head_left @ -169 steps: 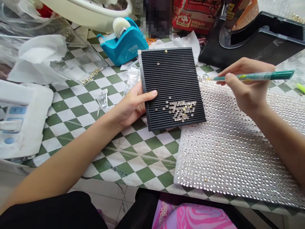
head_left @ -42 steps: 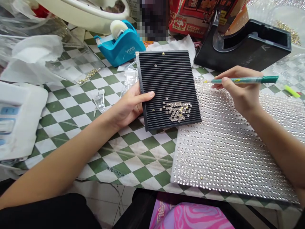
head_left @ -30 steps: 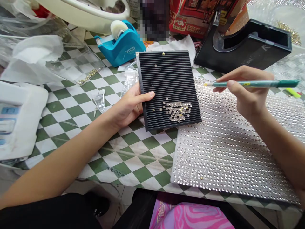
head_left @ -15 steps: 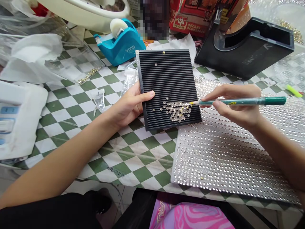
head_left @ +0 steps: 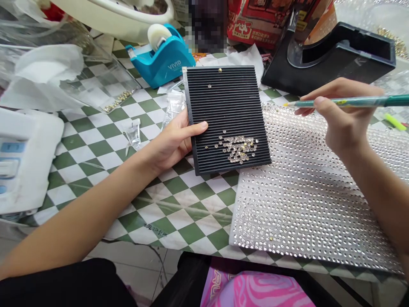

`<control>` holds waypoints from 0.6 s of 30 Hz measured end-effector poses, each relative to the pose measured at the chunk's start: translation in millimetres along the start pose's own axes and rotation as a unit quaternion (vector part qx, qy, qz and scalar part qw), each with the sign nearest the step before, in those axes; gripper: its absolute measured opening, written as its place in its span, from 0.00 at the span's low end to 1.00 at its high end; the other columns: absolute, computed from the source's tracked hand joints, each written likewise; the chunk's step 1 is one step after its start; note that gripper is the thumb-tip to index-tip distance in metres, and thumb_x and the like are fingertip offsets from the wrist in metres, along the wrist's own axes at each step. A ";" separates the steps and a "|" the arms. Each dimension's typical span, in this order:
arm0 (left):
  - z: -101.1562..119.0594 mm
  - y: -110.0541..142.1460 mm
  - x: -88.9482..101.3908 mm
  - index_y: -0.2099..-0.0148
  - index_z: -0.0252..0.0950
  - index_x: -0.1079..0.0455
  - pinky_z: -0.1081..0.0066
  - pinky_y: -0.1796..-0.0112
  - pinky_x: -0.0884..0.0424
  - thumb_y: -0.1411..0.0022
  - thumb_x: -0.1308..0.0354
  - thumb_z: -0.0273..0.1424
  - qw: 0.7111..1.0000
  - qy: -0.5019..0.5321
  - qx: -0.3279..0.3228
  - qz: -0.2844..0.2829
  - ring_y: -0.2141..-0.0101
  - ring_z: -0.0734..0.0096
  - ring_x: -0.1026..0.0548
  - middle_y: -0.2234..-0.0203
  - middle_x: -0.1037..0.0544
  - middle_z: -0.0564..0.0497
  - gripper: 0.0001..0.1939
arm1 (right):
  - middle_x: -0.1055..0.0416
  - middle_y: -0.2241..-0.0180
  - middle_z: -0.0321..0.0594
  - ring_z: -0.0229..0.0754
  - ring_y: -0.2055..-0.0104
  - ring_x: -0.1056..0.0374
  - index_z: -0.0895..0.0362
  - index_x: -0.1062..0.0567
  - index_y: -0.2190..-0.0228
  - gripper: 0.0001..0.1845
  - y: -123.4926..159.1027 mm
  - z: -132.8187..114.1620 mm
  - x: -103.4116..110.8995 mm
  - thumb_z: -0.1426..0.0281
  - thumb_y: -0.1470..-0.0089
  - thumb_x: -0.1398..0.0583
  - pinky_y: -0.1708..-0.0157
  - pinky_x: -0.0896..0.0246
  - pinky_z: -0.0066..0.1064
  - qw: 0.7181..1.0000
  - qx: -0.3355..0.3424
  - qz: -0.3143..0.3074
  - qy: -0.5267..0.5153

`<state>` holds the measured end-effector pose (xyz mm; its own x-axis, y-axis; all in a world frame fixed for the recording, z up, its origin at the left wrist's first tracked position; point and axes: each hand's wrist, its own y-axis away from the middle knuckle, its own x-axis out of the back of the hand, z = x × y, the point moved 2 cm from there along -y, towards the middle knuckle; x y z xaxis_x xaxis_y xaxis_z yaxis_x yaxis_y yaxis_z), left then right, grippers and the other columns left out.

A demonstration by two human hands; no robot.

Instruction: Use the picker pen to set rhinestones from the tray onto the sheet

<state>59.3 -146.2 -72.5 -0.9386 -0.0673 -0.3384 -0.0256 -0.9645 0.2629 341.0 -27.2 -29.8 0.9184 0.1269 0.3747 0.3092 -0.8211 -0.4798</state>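
Observation:
My left hand (head_left: 175, 143) grips the left edge of a black ribbed tray (head_left: 227, 98), thumb lying on top. A small heap of clear rhinestones (head_left: 238, 147) sits near the tray's lower right corner. My right hand (head_left: 340, 115) pinches a green picker pen (head_left: 351, 102), held level above the far part of a sheet covered with rows of rhinestones (head_left: 306, 200). The pen's tip points left, just past the tray's right edge.
A green-and-white checked cloth (head_left: 105, 145) covers the table. A blue tape dispenser (head_left: 164, 55) stands behind the tray, a black dispenser (head_left: 332, 53) at the back right. Clear plastic bags (head_left: 96, 81) and a white device (head_left: 22, 162) lie at the left.
Half a second ago the pen tip touched the rhinestone heap on the tray. My right hand has since lifted and swung back to the right, over the far part of the sheet.

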 end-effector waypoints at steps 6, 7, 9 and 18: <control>-0.2 0.0 -0.2 0.42 0.36 0.33 0.67 0.58 0.19 0.41 0.31 0.31 1.000 -0.003 -0.003 -0.004 0.42 0.47 0.24 0.44 0.21 0.45 0.27 | 0.22 0.78 0.40 0.40 0.78 0.27 0.55 0.16 0.74 0.06 -2.3 11.7 -0.6 0.71 0.56 0.35 0.78 0.34 0.30 1.000 -0.027 -0.001 0.013; 0.0 0.1 -0.4 0.42 0.36 0.33 0.67 0.58 0.19 0.41 0.31 0.30 1.000 -0.002 -0.003 -0.003 0.42 0.47 0.24 0.44 0.21 0.45 0.27 | 0.22 0.77 0.40 0.40 0.78 0.27 0.55 0.16 0.74 0.05 -1.7 11.4 -0.6 0.71 0.56 0.35 0.78 0.33 0.30 1.000 -0.027 -0.001 0.012; 0.2 0.3 -0.9 0.42 0.37 0.32 0.67 0.58 0.18 0.41 0.31 0.30 1.000 -0.003 -0.001 0.000 0.42 0.48 0.23 0.44 0.21 0.46 0.26 | 0.22 0.76 0.39 0.39 0.77 0.27 0.55 0.16 0.74 0.06 -0.6 10.5 -0.6 0.70 0.55 0.35 0.77 0.32 0.31 0.999 -0.029 -0.008 0.016; 0.8 0.0 -0.3 0.41 0.37 0.32 0.64 0.56 0.19 0.42 0.30 0.32 1.000 -0.017 0.001 0.007 0.42 0.45 0.24 0.44 0.21 0.44 0.28 | 0.21 0.74 0.39 0.40 0.74 0.25 0.54 0.17 0.72 0.06 1.2 13.0 0.6 0.70 0.51 0.37 0.75 0.33 0.32 0.997 -0.012 -0.041 0.065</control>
<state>59.4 -146.0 -71.6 -0.9503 -0.0709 -0.3032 -0.0141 -0.9629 0.2693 345.2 -20.9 -40.4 0.8502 0.1218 0.5122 0.3742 -0.8241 -0.4252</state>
